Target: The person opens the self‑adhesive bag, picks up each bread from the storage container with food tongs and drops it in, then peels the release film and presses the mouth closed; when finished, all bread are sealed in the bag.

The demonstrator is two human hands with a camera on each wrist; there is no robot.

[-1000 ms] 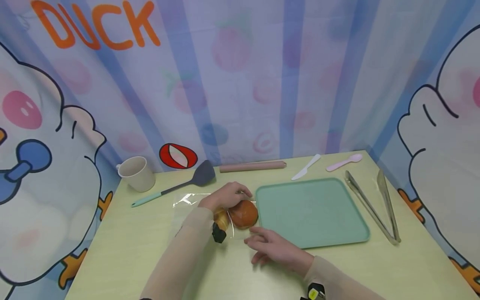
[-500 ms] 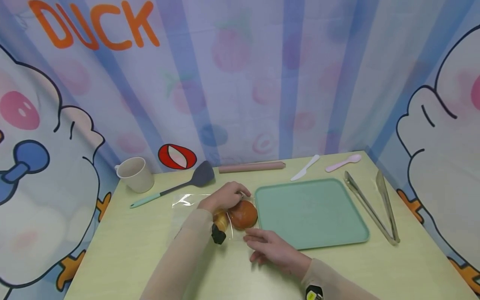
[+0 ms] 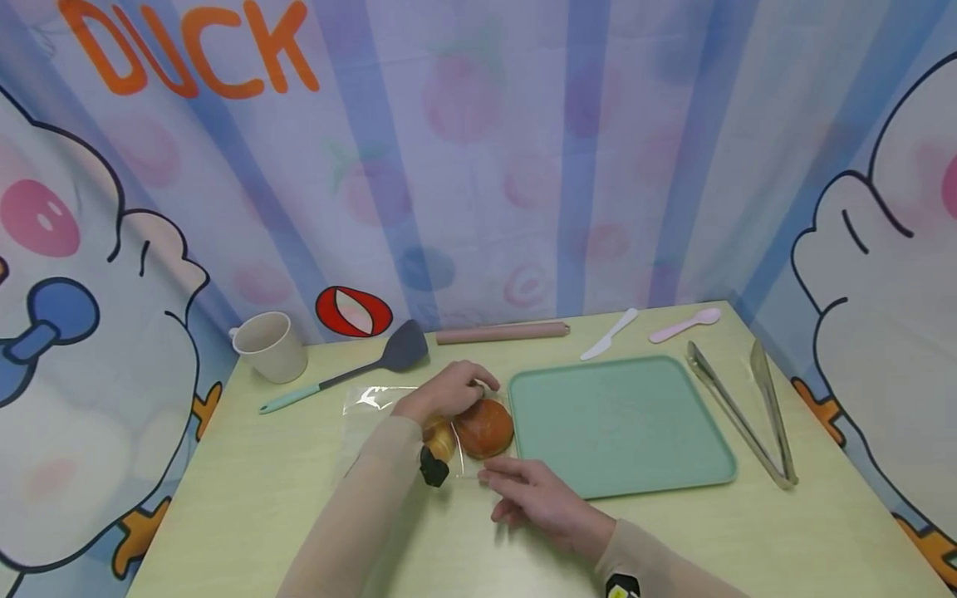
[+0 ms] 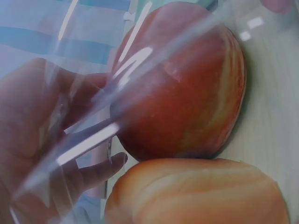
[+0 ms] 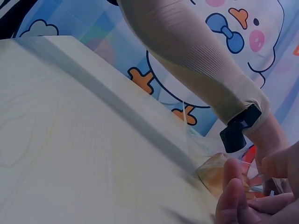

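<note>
Just left of the green tray (image 3: 617, 423), a glossy brown bun (image 3: 484, 429) lies on the table (image 3: 224, 507), touching a paler bread roll (image 3: 439, 440), which the left forearm partly covers in the head view. Clear plastic film (image 3: 366, 400) spreads around both; whether they sit inside it or under it, cannot tell. Left hand (image 3: 449, 390): at bun's far side, fingers bent; left wrist view shows it through the film. Whether it pinches film, cannot tell. Right hand (image 3: 549, 502): just below bun, near tray's corner, fingers loosely extended, gap between thumb and fingertips. Tongs (image 3: 736, 409) right of tray, arms spread. Behind tray: white knife (image 3: 609, 335), pink spoon (image 3: 684, 325). Along back edge: pinkish rod (image 3: 503, 333), grey-headed spatula (image 3: 404, 347), beige mug (image 3: 277, 357), upright.
</note>
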